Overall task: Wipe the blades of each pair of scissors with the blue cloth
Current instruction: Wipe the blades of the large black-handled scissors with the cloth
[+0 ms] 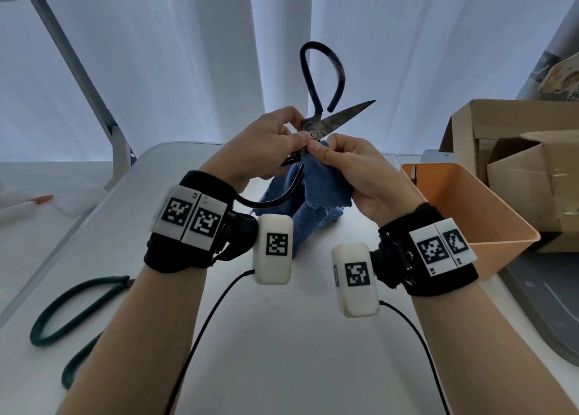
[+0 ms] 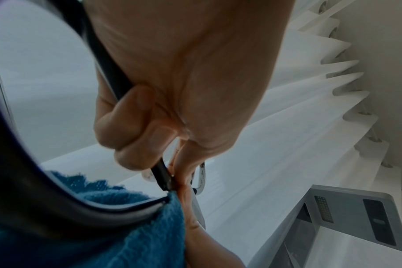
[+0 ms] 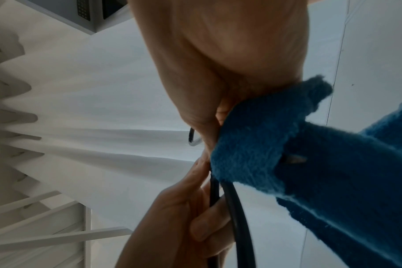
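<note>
Black-handled steel scissors (image 1: 316, 126), opened, exposed blade pointing up-right; left hand (image 1: 263, 145) grips a handle, right hand (image 1: 354, 170) pinches blue terry cloth (image 1: 313, 183) hiding the other blade.

Little legible text is found. On the left wrist band (image 1: 188, 220), a small "L2" is printed at the 1 o'clock corner of one white marker plate. On the right wrist band (image 1: 441, 248), tiny characters at the 6 o'clock edge of the plates are too small to be read. Otherwise only black-and-white square code patterns are shown, carrying no readable words.
</note>
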### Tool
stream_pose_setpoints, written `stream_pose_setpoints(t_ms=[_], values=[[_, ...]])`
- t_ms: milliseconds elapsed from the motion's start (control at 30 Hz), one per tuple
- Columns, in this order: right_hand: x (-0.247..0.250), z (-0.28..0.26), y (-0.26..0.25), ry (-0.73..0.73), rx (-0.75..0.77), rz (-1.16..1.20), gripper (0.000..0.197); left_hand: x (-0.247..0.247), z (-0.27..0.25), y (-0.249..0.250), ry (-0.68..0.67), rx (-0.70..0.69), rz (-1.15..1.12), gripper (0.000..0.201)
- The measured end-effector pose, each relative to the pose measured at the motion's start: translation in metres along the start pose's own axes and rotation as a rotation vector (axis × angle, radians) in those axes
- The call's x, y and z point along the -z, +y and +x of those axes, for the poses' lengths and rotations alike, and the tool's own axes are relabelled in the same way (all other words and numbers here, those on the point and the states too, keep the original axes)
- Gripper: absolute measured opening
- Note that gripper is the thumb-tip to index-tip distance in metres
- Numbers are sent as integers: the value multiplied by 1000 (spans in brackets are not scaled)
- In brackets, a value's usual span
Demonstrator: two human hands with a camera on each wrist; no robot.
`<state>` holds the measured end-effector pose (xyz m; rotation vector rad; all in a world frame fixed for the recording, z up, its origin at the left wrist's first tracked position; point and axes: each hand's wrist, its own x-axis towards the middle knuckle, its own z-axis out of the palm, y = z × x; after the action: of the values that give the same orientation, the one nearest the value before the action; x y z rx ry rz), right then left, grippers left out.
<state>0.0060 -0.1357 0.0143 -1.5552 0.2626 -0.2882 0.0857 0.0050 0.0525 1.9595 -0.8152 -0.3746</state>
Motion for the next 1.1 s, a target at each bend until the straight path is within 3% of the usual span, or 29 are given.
stream_pose_setpoints(t_ms=[100, 267, 533, 733, 967, 1100], values=[[-1, 0, 1, 20, 24, 27, 35, 0, 0, 0, 13, 0, -5, 8], [1, -1, 2, -51, 44, 36, 8, 1, 1, -2, 44, 19, 7, 10], [0, 0, 2, 42, 46, -87, 38, 2, 1, -1, 62, 29, -15, 7], [-2, -2, 2, -98, 48, -74, 23, 5, 0, -2, 70, 41, -19, 9], [-2, 1, 5, -16, 37, -81, 37, 5, 2, -4, 75, 36, -19, 7], [-1, -1, 5, -105, 71, -58, 20, 9, 3, -6, 98, 47, -27, 7]])
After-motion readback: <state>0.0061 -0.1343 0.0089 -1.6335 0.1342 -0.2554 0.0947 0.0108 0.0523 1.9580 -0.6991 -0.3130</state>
